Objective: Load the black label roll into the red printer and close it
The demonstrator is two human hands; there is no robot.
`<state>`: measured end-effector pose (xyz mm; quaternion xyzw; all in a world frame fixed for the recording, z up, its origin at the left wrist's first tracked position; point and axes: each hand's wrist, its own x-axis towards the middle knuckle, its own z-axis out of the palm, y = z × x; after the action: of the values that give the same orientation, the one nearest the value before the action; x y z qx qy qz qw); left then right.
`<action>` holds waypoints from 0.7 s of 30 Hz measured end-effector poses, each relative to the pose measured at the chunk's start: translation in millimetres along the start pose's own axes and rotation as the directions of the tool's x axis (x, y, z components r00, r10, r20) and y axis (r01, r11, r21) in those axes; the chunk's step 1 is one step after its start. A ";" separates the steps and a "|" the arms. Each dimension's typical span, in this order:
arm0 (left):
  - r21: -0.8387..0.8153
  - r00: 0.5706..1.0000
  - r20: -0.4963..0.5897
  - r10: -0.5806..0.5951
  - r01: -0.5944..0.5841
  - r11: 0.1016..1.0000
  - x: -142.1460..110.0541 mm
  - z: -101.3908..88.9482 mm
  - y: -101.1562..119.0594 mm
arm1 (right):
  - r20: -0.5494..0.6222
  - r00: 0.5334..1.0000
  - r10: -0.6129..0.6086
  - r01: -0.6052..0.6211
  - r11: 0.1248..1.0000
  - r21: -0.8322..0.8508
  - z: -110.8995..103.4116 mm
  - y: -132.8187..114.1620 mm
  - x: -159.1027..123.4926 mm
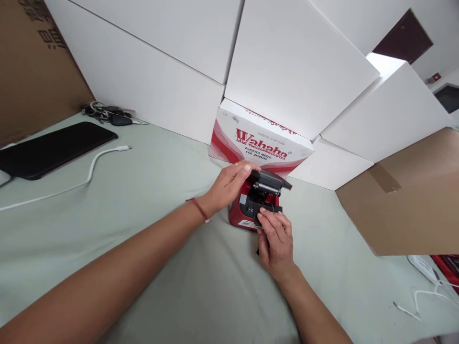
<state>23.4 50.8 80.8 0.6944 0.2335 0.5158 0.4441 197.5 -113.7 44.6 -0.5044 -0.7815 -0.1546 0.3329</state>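
A small red device [234, 216] with a black interior sits on the cloth in front of me and looks like a portable label printer. Its dark lid [274, 178] is tilted up, with a metallic roller bar showing beneath. My left hand [231, 184] grips the lid's left edge, thumb on top and the other fingers partly hidden. At the device's front opening, my right hand [276, 241] has its fingers closed around a black piece [257, 219]. Most of that piece is covered by the fingers, and I cannot tell whether it is loose or attached.
Behind the device stands a white-and-red Wahaha water carton [261, 143] against white boxes [287, 62]. A black phone [60, 145], a white cable [93, 165] and keys [107, 113] lie at left. Cardboard boxes [405, 205] flank the pale green cloth [161, 296].
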 end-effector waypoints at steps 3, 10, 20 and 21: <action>-0.028 0.998 0.018 0.059 -0.058 0.998 -26.5 -2.8 -11.3 | -0.024 1.000 -0.007 0.007 1.000 0.010 0.9 0.2 0.2; 0.115 0.980 0.035 0.194 -0.197 0.974 -37.4 -4.2 -29.5 | -0.039 0.999 -0.011 0.012 1.000 0.020 3.0 0.0 -0.1; 0.002 0.963 0.217 0.158 -0.162 0.987 -37.1 -15.2 -27.3 | -0.036 0.999 -0.015 0.016 1.000 0.008 1.2 0.3 1.1; -0.007 0.966 0.232 0.117 -0.119 0.993 -37.7 -15.5 -26.8 | -0.035 0.999 -0.016 0.016 1.000 0.008 1.2 0.2 1.1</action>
<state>-0.9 40.4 39.8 0.7642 0.1401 0.4558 0.4344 197.0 -112.1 44.5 -0.4940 -0.7802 -0.1630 0.3475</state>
